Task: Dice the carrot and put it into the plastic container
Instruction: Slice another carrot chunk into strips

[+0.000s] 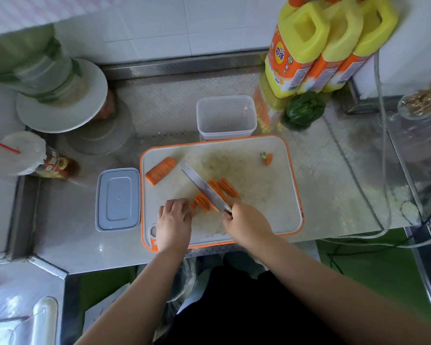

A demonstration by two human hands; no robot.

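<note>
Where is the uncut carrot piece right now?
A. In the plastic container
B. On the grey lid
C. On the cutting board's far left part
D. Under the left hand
C: the uncut carrot piece lies on the cutting board, far left, apart from the knife; the plastic container holds no carrot.

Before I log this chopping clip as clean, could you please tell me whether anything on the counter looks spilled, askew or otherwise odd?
Nothing looks spilled or damaged. The only stray item is a small orange carrot end with a green stem, lying alone near the far right corner of the white, orange-rimmed cutting board, apart from the cut carrot slices.
</note>
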